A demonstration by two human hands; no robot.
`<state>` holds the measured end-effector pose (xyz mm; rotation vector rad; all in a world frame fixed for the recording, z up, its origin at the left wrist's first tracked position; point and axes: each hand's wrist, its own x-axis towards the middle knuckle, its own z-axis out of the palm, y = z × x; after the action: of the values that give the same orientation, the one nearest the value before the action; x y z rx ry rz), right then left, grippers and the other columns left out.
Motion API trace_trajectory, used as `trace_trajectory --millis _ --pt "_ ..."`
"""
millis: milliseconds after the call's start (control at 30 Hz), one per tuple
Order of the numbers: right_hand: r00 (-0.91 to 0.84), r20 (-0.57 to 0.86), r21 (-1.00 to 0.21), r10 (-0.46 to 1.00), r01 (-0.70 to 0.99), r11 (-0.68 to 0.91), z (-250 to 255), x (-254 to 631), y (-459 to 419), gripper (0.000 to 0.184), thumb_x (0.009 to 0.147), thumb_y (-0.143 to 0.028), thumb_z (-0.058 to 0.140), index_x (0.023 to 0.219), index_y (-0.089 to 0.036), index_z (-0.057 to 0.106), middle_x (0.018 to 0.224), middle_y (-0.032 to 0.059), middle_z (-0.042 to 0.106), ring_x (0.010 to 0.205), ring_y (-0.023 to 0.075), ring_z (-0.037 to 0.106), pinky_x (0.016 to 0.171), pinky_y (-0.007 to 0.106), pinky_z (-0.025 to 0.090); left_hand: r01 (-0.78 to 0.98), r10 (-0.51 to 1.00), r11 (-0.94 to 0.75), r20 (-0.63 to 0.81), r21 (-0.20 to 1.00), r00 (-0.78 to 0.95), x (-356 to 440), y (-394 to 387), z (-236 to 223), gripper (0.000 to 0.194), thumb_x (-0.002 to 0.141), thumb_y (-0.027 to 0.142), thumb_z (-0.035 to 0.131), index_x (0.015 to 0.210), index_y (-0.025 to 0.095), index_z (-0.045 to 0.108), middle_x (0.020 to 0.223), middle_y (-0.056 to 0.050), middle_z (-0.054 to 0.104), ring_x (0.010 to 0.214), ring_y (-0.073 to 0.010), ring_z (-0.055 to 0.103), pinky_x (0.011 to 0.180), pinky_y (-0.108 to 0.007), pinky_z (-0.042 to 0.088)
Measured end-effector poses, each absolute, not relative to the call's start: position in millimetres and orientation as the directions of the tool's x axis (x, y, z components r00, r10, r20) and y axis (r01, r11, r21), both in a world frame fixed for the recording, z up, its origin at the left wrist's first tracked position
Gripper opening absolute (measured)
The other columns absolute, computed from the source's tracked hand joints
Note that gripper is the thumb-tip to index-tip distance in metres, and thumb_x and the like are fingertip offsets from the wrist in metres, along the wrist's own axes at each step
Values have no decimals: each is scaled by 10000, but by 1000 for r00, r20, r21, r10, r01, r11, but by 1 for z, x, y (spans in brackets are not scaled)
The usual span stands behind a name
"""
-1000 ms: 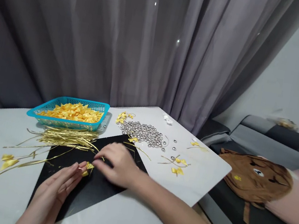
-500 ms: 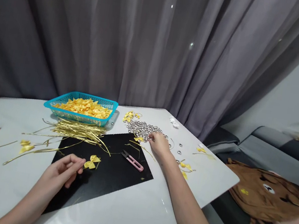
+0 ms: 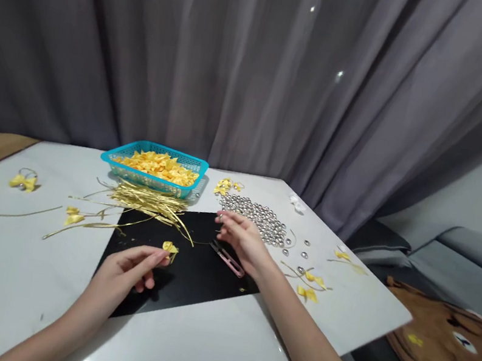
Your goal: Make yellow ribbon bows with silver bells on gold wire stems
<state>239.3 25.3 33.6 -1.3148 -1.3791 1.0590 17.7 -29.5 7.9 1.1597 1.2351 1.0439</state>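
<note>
My left hand [image 3: 126,275] pinches a small yellow ribbon bow [image 3: 170,247] between thumb and forefinger, above a black mat [image 3: 189,292]. The fingers partly cover the bow. Over the far right part of the mat is my right hand [image 3: 243,244], fingertips closed on a tiny silver bead [image 3: 219,217] that only just shows. Behind and to the right of it spreads a pile of shiny silver beads [image 3: 264,220]. Pink-handled thread snips [image 3: 231,261] lie on the mat, close below my right hand.
A blue basket [image 3: 110,158] full of yellow bows stands at the back, a bundle of gold cords [image 3: 145,198] before it. Bows with cords [image 3: 308,293] lie at the right, another [image 3: 23,182] at the left. A brown bag [image 3: 444,344] rests beyond the white table's [image 3: 213,348] right edge.
My right hand has left the bead pile and come left, nearer my left hand, with a bead at its fingertips. The bow in my left hand has turned. The view has shifted left.
</note>
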Motion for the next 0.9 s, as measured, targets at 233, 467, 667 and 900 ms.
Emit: trace_trajectory --millis 233,467,667,900 --pt "-413 -261 -832 872 -361 -420 9 188 -7 262 643 -295 768 831 -130 691 768 11 646 583 37 548 637 174 493 75 978 75 -88 994 189 19 -31 11 398 725 528 581 810 147 654 528 47 475 373 -46 336 388 -191 245" --pt "-451 -326 -783 831 -364 -505 7 184 -10 239 612 -269 795 762 -113 692 696 -3 648 566 40 569 597 156 494 101 989 -36 21 994 148 19 -30 6 250 741 398 604 767 178 721 714 -34 633 574 -115 516 526 -225 392" --pt "-435 -346 -775 831 -366 -515 6 185 -9 240 612 -262 795 763 -108 690 699 1 656 584 41 588 605 143 501 135 989 -36 16 990 145 19 -33 5 269 782 410 563 820 190 714 544 8 564 533 -125 477 539 -243 377" --pt "-454 -376 -765 808 -340 -547 2 187 -7 217 661 -226 765 824 -104 691 737 15 674 616 53 618 624 144 517 124 999 4 -8 992 33 19 -31 8 247 747 389 580 764 177 705 766 -41 685 747 -178 578 625 -250 405"
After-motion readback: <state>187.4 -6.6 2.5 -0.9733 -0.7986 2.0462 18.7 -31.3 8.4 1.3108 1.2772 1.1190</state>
